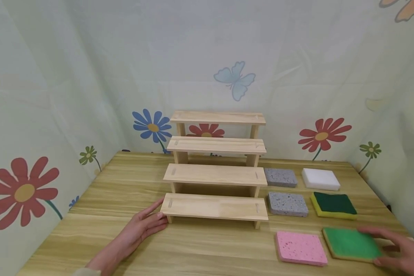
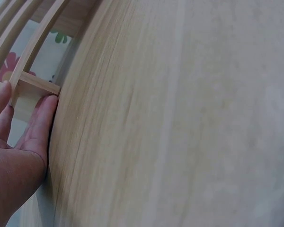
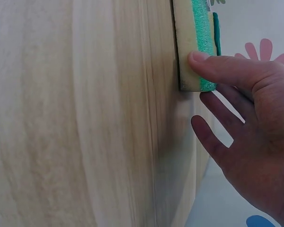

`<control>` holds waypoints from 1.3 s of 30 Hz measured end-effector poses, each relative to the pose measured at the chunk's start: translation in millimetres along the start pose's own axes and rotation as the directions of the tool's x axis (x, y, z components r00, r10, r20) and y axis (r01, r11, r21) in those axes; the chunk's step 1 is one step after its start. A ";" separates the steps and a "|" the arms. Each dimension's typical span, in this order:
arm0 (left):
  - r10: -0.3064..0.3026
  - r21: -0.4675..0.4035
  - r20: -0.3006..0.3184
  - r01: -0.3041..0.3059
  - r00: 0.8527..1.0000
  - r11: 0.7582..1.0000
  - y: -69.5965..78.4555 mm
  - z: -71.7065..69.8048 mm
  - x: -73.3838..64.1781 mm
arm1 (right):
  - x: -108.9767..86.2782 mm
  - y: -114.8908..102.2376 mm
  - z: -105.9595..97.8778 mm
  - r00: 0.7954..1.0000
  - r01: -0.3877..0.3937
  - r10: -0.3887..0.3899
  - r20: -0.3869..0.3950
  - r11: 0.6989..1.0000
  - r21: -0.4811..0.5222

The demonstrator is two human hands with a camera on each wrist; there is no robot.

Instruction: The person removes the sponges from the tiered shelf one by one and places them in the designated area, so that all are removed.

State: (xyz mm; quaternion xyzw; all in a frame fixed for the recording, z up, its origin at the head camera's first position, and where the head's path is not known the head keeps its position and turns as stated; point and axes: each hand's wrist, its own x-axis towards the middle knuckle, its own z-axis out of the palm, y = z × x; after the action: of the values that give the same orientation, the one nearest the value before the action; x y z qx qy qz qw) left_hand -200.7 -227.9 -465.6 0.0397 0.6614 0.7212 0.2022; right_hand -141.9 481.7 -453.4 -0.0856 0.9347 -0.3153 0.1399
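Observation:
A four-step wooden shelf (image 1: pixel 215 174) stands in the middle of the wooden table (image 1: pixel 200 249). My left hand (image 1: pixel 148 224) lies flat on the table, its straight fingertips touching the left end of the lowest step (image 1: pixel 214 207); the left wrist view shows the fingers (image 2: pixel 40 123) against the step's leg. At the near right, my right hand (image 1: pixel 396 249) reaches over the right end of a light green sponge (image 1: pixel 351 243) that lies flat. In the right wrist view the thumb (image 3: pixel 217 66) touches the sponge's edge (image 3: pixel 191 52), while the other fingers are spread and straight, off it.
Right of the shelf lie two grey sponges (image 1: pixel 280 177) (image 1: pixel 287 203), a white one (image 1: pixel 320 179), a dark green and yellow one (image 1: pixel 334 205) and a pink one (image 1: pixel 301 247). Flowered curtains close in the table on three sides.

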 end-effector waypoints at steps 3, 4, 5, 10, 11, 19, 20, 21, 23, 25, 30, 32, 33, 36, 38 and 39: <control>0.001 0.001 0.000 -0.001 1.000 1.000 0.1 -0.1 -0.4 | 0.7 -1.0 -0.8 0.999 -0.026 0.026 0.045 1.000 0.016; -0.001 0.003 0.001 0.001 1.000 1.000 0.2 -0.1 -0.5 | 1.1 -1.5 -0.9 0.998 -0.030 0.029 0.053 0.999 0.017; -0.001 0.000 -0.003 0.001 1.000 1.000 0.2 0.0 -0.5 | 1.1 -1.3 -0.8 0.997 -0.044 0.043 0.059 0.999 0.016; -0.005 0.000 -0.009 0.005 1.000 1.000 0.6 0.2 -0.6 | 1.4 -0.6 -1.0 0.995 -0.071 0.071 0.068 0.998 -0.003; -0.004 -0.002 -0.011 0.004 1.000 1.000 0.8 0.3 -0.8 | 1.1 -0.1 -1.0 0.994 -0.076 0.076 0.073 0.997 -0.003; 0.001 -0.011 -0.006 -0.001 1.000 1.000 1.0 0.5 -1.6 | -0.7 0.6 0.3 0.990 -0.105 0.104 0.099 0.994 0.003; 0.001 -0.010 -0.004 -0.002 1.000 1.000 1.1 0.5 -1.6 | -0.9 1.0 0.4 0.990 -0.107 0.105 0.098 0.994 0.005; 0.002 -0.010 -0.004 -0.002 1.000 1.000 1.2 0.5 -1.6 | -1.1 1.4 0.3 0.990 -0.107 0.106 0.098 0.994 0.005; 0.003 -0.008 -0.002 -0.003 1.000 1.000 1.3 0.5 -1.6 | -1.3 2.8 -0.1 0.990 -0.103 0.103 0.097 0.995 0.001; 0.003 -0.005 -0.001 -0.003 1.000 1.000 1.3 0.5 -1.4 | -1.5 4.3 -0.5 0.990 -0.103 0.103 0.100 0.995 0.002; 0.003 -0.005 -0.003 -0.003 1.000 1.000 1.1 0.5 -1.2 | -1.7 7.8 -1.0 0.990 -0.091 0.088 0.109 0.996 0.020; 0.003 -0.003 -0.005 -0.003 1.000 1.000 1.0 0.4 -1.2 | -2.1 9.6 -1.3 0.991 -0.079 0.075 0.114 0.996 0.030; 0.003 -0.002 -0.005 -0.003 1.000 1.000 0.9 0.4 -1.2 | -2.2 10.5 -1.5 0.991 -0.073 0.069 0.117 0.997 0.033; 0.004 -0.001 -0.006 -0.004 1.000 1.000 0.6 0.4 -1.0 | -1.5 11.9 -1.9 0.990 -0.071 0.065 0.124 0.997 0.044; 0.003 -0.005 -0.004 -0.003 1.000 1.000 0.4 0.3 -0.7 | -0.4 12.0 -2.4 0.989 -0.077 0.070 0.131 0.996 0.049; 0.003 -0.006 -0.003 -0.003 1.000 1.000 0.3 0.2 -0.6 | 0.1 11.8 -2.9 0.988 -0.081 0.073 0.138 0.995 0.053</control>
State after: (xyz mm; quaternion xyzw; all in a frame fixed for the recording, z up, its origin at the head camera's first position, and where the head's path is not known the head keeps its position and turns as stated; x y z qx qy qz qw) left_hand -200.1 -228.0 -465.1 0.0390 0.6595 0.7235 0.2002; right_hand -143.7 492.6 -458.5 -0.0664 0.9161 -0.3302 0.2177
